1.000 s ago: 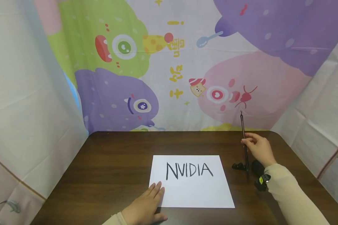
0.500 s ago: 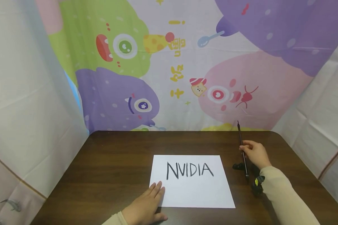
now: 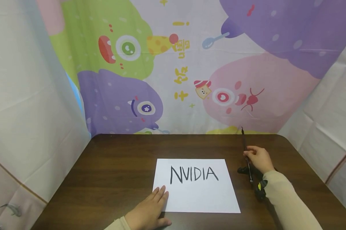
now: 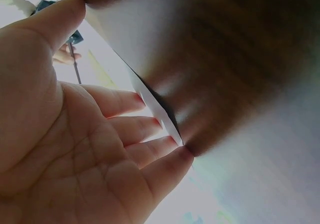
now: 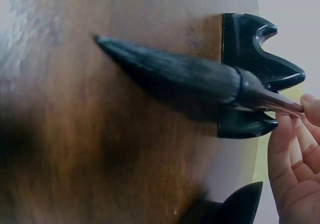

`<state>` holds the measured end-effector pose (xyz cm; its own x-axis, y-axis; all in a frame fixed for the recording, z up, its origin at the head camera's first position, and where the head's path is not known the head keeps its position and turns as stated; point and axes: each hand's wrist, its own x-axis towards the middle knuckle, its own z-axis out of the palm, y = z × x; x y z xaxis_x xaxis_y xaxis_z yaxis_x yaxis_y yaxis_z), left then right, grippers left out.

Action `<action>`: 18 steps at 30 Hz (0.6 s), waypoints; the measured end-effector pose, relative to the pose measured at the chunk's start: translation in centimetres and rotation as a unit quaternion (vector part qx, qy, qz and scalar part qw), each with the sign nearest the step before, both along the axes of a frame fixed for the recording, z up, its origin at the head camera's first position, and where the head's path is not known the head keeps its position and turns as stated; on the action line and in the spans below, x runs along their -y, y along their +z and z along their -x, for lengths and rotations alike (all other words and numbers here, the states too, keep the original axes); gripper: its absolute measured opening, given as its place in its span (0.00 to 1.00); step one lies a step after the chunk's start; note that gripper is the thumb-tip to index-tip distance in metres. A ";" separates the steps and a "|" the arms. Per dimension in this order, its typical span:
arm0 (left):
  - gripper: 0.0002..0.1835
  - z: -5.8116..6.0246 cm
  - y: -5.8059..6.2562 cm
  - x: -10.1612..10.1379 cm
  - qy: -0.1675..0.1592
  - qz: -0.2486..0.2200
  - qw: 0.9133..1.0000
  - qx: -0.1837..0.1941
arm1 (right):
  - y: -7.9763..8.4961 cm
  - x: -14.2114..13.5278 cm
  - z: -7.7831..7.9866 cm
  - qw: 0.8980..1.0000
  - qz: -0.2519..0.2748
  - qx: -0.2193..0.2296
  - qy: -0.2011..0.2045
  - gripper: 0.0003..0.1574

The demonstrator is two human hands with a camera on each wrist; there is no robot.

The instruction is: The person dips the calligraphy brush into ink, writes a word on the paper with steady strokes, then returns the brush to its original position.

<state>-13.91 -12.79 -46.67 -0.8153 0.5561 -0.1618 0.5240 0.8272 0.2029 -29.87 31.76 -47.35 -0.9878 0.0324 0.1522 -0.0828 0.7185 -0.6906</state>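
A writing brush (image 3: 244,143) with a dark handle is pinched in my right hand (image 3: 260,158), hook end up and away. In the right wrist view its black bristles (image 5: 170,76) point away from the fingers, over the wood. Its neck crosses a notch of a glossy black brush rest (image 5: 250,39); whether they touch I cannot tell. My left hand (image 3: 149,207) lies with extended fingers on the left edge of a white paper sheet (image 3: 201,199). "NVIDIA" stands on the sheet in black strokes. The left wrist view shows the fingertips (image 4: 152,126) at the sheet's edge.
The brown wooden table (image 3: 112,179) reaches back to a cartoon-print cloth (image 3: 184,111). White cloth hangs at both sides. Another black object (image 5: 240,204), partly out of frame, is beside the brush rest. A wrist camera (image 3: 261,190) sits on my right wrist.
My right hand has moved down and slightly left with the brush, whose upper end now sits lower against the cloth. The left hand and paper have stayed put.
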 end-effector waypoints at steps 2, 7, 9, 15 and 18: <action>0.49 0.0 -0.1 0.0 0.000 -0.001 1.000 0.000 | -0.2 0.0 0.1 1.000 -0.001 0.001 -0.001 0.27; 0.49 0.0 -0.2 0.0 -0.001 -0.003 1.000 -0.005 | -0.5 0.0 0.2 1.000 -0.017 -0.002 -0.008 0.27; 0.49 0.0 -0.2 0.0 -0.001 -0.004 1.000 -0.005 | -0.6 0.0 0.2 1.000 -0.023 -0.006 -0.011 0.27; 0.49 0.0 -0.3 0.1 -0.001 -0.001 1.000 -0.006 | -0.6 0.1 0.2 0.999 -0.028 -0.008 -0.015 0.27; 0.49 0.1 -0.3 0.1 -0.003 0.001 1.000 -0.009 | -0.8 0.1 0.1 0.999 -0.035 -0.007 -0.018 0.26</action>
<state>-13.96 -12.89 -47.00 -0.8148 0.5607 -0.1477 0.5324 0.8244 0.1921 -30.01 31.64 -48.10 -0.9839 0.0560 0.1696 -0.0664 0.7671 -0.6381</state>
